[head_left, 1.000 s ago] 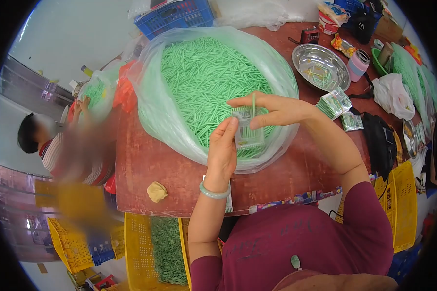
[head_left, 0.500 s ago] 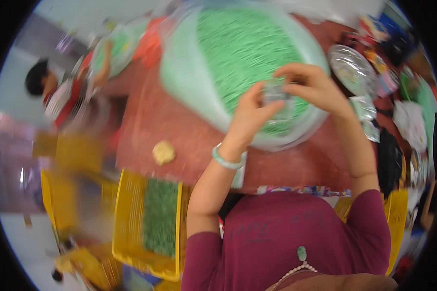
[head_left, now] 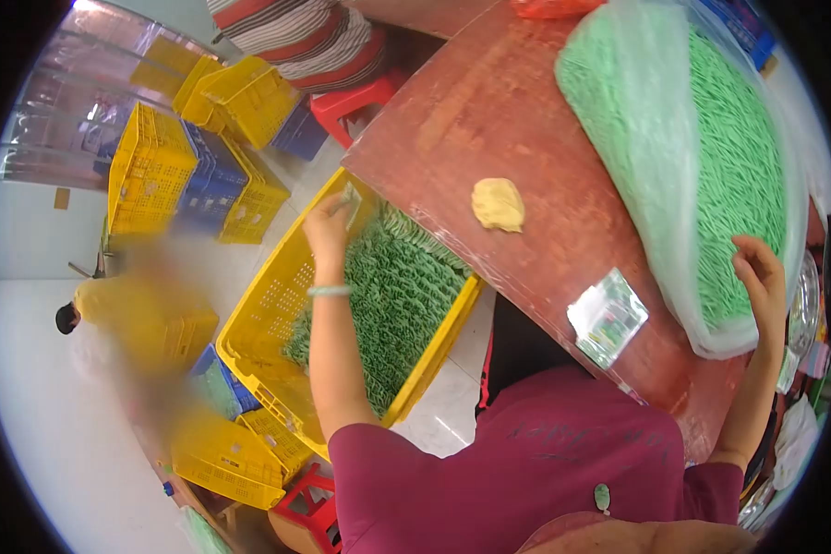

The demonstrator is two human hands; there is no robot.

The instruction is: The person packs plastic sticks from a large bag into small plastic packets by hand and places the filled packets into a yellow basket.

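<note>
My left hand [head_left: 327, 229] is over the far end of a yellow crate [head_left: 266, 319], its fingers closed on a small clear packet [head_left: 351, 198]. Rows of green packets [head_left: 388, 295] fill much of that crate. On the right, my right hand [head_left: 761, 272] is raised over the near edge of a big clear bag [head_left: 660, 194] of green sticks [head_left: 729, 185], fingers apart and holding nothing. A flat stack of clear and silver wrappers [head_left: 608, 317] lies on the red table [head_left: 452, 120] near its front edge.
A yellow cloth lump [head_left: 498, 204] lies on the table. Yellow and blue crates [head_left: 152, 175] stand on the floor at left, beside a red stool [head_left: 353, 103]. One person in striped clothes [head_left: 305, 42] is at the top; another in yellow [head_left: 111, 305] is far left.
The view has swung left and down. My hands have parted: the left carried the packet over to the yellow crate, while the right let go and stayed by the bag.
</note>
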